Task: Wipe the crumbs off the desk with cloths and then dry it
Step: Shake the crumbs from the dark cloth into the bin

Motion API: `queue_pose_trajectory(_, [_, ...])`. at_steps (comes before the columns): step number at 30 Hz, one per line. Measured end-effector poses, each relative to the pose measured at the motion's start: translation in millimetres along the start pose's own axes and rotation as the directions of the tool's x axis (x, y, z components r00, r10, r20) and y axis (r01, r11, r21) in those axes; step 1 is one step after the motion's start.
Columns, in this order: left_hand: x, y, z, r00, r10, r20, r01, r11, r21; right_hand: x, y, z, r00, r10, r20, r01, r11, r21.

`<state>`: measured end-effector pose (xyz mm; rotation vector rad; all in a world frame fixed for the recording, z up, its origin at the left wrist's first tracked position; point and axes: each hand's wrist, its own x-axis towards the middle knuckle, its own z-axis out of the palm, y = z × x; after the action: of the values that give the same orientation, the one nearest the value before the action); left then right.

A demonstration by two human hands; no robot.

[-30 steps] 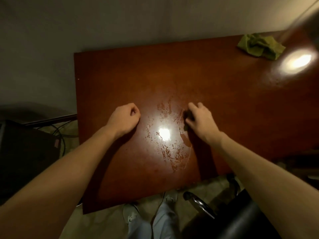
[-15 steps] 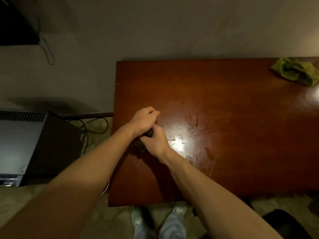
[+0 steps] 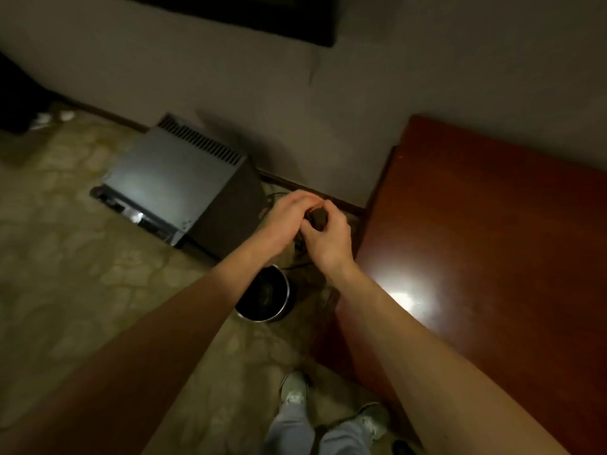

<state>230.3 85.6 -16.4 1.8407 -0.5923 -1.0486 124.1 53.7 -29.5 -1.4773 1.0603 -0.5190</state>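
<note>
At left of centre a grey vented box (image 3: 174,178) sat on the floor, with a round bin (image 3: 262,297) lower down. Above the bin, the left hand (image 3: 289,218) curled over a small dark cloth (image 3: 318,218) and the right hand (image 3: 328,241) pinched it. At right, the desk (image 3: 492,241) showed no crumbs; emptying the cloth seemed underway, and drying was not yet done.

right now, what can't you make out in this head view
Dark cloth: mostly hidden by the fingers of the right hand and left hand. Whether the left hand's grip closes on it is unclear.
Crumbs: too small and blurred to see, in the cloth or on the desk.
Round bin: its inside is too dark, and the left forearm partly covers it.
Desk's right part: cut off by the frame edge.
</note>
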Motion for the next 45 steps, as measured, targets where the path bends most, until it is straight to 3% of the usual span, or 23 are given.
queue_pose_trajectory(4, [-19, -80, -63, 0.982, -0.149, -0.113, 0.136, 0.983, -0.121, -17, 28, 79, 0.975, 0.016, 0.22, 0.001, 0.997, -0.078])
queue_pose_trajectory(8, [-20, -180, -89, 0.944, -0.288, -0.164, 0.261, 0.95, -0.169, -17, 96, 142, 0.954, 0.156, 0.255, -0.105, 0.974, -0.203])
queue_pose_trajectory(15, [30, -331, -83, 0.872, -0.483, -0.073, 0.443, 0.845, -0.298, 13, 234, 206, 0.911, 0.302, 0.281, -0.204, 0.922, -0.33])
queue_pose_trajectory(17, [42, -369, -77, 0.858, -0.512, -0.046, 0.464, 0.81, -0.358, 23, 270, 220, 0.877, 0.408, 0.254, -0.325, 0.893, -0.312])
queue_pose_trajectory(20, [54, -420, -71, 0.834, -0.552, -0.019, 0.5, 0.77, -0.396, 33, 312, 236, 0.762, 0.573, 0.3, -0.526, 0.819, -0.23])
queue_pose_trajectory(23, [57, -462, -72, 0.815, -0.58, 0.017, 0.536, 0.741, -0.405, 38, 339, 242, 0.678, 0.622, 0.392, -0.6, 0.776, -0.194])
queue_pose_trajectory(26, [59, -489, -73, 0.802, -0.597, 0.013, 0.536, 0.709, -0.459, 42, 355, 248, 0.671, 0.66, 0.337, -0.633, 0.747, -0.203])
queue_pose_trajectory(29, [66, -501, -72, 0.778, -0.626, -0.051, 0.529, 0.696, -0.486, 49, 364, 254, 0.71, 0.672, 0.21, -0.62, 0.738, -0.266])
queue_pose_trajectory(35, [80, -508, -69, 0.758, -0.597, -0.264, 0.461, 0.776, -0.43, 57, 368, 252, 0.804, 0.587, 0.098, -0.425, 0.681, -0.596])
queue_pose_trajectory(41, [82, -504, -72, 0.747, -0.545, -0.382, 0.364, 0.815, -0.451, 60, 368, 232, 0.83, 0.53, 0.173, -0.203, 0.576, -0.792])
queue_pose_trajectory(45, [81, -501, -74, 0.781, -0.521, -0.345, 0.407, 0.843, -0.351, 66, 366, 229, 0.829, 0.533, 0.172, -0.207, 0.578, -0.789])
